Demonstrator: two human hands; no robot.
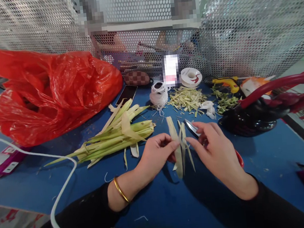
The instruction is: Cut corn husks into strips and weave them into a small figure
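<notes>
My left hand [158,152], a gold bangle at its wrist, pinches a pale green corn husk strip [175,154] between thumb and fingers. Narrower split pieces of husk [183,139] stand just right of that strip. My right hand [216,151] is curled over a pair of scissors; its thumb tip reaches the split pieces. The metal scissor blades [192,127] point away past the fingers, and a bit of red handle shows beyond the palm. Most of the scissors is hidden by the hand. A pile of corn husks [119,138] lies left of my hands.
Behind my hands are a white string spool [159,95], a white reel [191,77], husk scraps [188,99] and a phone [127,94]. A red plastic bag [59,90] sits left, a black-and-red object [248,118] right. A white cable [64,189] crosses my left sleeve. Perforated metal panels [142,4] stand behind.
</notes>
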